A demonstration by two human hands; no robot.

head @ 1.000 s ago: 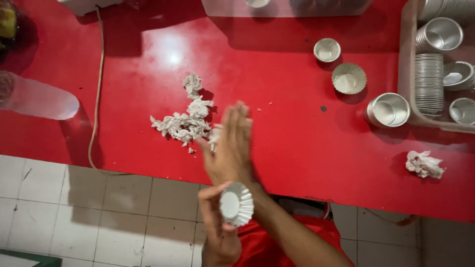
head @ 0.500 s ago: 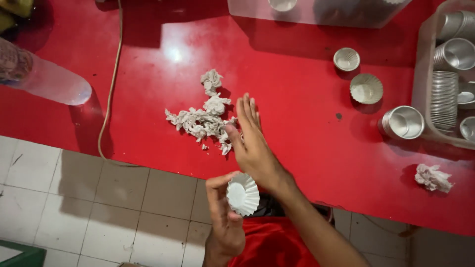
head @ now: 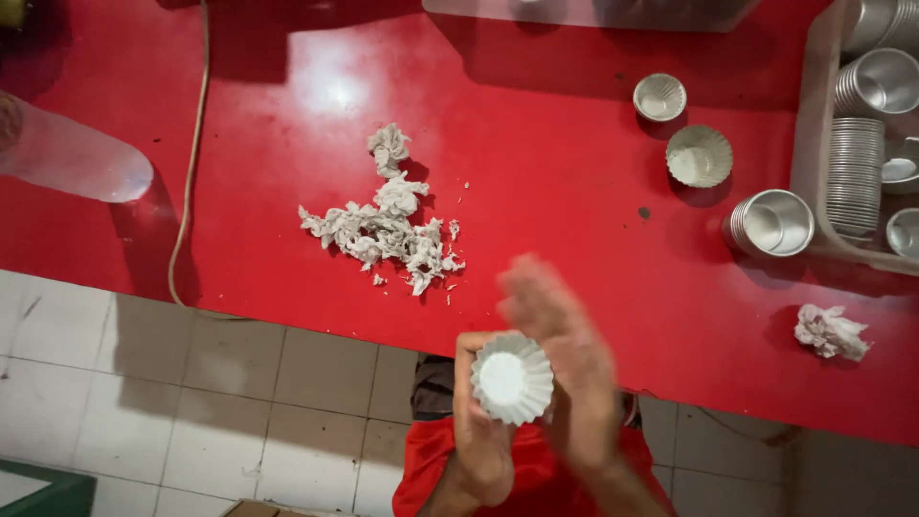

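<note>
A white fluted paper cup liner (head: pixel 512 378) sits low in the middle of the frame, just below the front edge of the red table (head: pixel 536 172) and over the person's red shirt. The left hand (head: pixel 481 421) holds it from the left side, fingers closed around its pleated rim with the open face turned up toward the camera. The right hand (head: pixel 560 354) is right beside it on the other side, flat and open, fingers together and blurred; its palm seems to brush the liner's edge, though the blur keeps me from saying whether it truly touches.

Up on the table, left of centre, lies a heap of torn, crumpled white paper scraps (head: pixel 383 225), with a few crumbs scattered beside it. Far to the right, near the table's front edge, rests a single crumpled paper wad (head: pixel 830 332). In the upper right stand two small metal moulds with paper in them, the smaller mould (head: pixel 660 97) above the wider mould (head: pixel 699 155), close together but apart. Just right of them a stack of metal cups (head: pixel 771 223) lies on its side against a pale tray (head: pixel 814 153), which holds more stacked metal cups. At the left edge a clear plastic bottle (head: pixel 72 158) lies tipped, and a beige cord (head: pixel 189 163) runs down across the table and off its edge. Below is pale tiled floor (head: pixel 191 402).
</note>
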